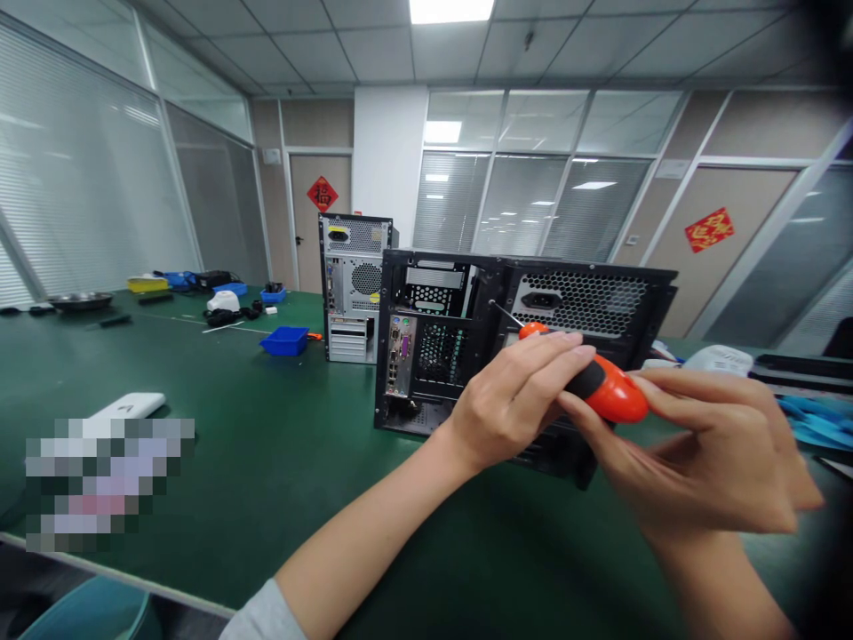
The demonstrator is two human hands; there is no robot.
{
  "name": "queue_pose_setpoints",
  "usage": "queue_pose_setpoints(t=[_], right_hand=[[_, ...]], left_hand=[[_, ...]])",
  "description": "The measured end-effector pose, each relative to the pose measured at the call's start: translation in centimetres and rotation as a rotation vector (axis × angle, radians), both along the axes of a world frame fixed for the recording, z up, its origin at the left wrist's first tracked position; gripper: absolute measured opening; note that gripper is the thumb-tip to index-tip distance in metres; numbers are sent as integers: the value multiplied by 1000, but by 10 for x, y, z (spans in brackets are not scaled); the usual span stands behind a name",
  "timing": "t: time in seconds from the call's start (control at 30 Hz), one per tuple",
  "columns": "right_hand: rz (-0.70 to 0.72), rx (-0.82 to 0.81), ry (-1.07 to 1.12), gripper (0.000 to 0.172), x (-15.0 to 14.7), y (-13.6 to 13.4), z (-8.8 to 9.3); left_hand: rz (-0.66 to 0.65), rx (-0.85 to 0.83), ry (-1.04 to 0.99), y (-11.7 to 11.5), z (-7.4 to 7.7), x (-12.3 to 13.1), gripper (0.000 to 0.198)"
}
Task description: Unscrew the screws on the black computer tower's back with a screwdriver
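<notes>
The wide green tabletop (267, 462) has much free room on the left and in front of the hands; its near edge runs at the bottom left. The black metal computer case (459, 338) stands upright with its back panel toward the person, and its lower right part is hidden behind both hands. A second, silver-grey computer case (353, 284) stands behind it. The left hand (513, 400) and the right hand (706, 453) both close their grip around the orange-and-black screwdriver (603, 387), whose thin shaft reaches the case back; the tip is hard to see.
</notes>
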State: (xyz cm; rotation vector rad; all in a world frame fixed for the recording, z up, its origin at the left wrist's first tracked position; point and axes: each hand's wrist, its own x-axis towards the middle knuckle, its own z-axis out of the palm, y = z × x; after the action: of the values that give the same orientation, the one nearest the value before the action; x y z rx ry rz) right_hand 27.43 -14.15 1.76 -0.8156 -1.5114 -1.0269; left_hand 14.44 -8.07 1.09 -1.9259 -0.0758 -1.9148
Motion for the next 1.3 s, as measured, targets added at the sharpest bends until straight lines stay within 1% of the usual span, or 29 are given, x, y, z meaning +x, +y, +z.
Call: queue_pose_setpoints(t=[0.03,0.1,0.27,0.37,0.47,0.53,0.6,0.73,0.97,1.13,1.2,1.3], right_hand=[[-48,35,33,27,-1,0,0],[-76,51,39,24,-3,0,3],[-87,3,13,32,-7,-4,12],[-79,-7,8,31,-6,-3,10],[-56,101,-45,28,-1,2,5],[-71,198,-72,28,2,5,3],[-99,253,-98,30,3,7,4],[-131,254,-131,31,2,5,7],[-140,265,-126,32,-2,3,10],[-149,259,-130,33,-2,2,8],[-161,227,-121,32,-1,3,7],[-125,218,-115,30,0,4,6]], left_hand=[[-7,-6,-10,0,0,0,35],[-19,-18,-39,0,0,1,34],[-24,-59,-132,1,-1,4,34],[-37,-93,-172,1,-2,6,34],[-45,-130,-203,0,-2,8,28],[-50,-147,-213,-2,-2,9,25],[-55,-162,-212,-4,-1,8,24],[-60,-197,-198,-5,-1,7,23],[-91,-144,-199,-2,0,9,25],[-92,-172,-197,-4,-1,10,30],[-82,-182,-176,-4,-3,9,35],[-21,-210,-104,-3,-6,8,40]])
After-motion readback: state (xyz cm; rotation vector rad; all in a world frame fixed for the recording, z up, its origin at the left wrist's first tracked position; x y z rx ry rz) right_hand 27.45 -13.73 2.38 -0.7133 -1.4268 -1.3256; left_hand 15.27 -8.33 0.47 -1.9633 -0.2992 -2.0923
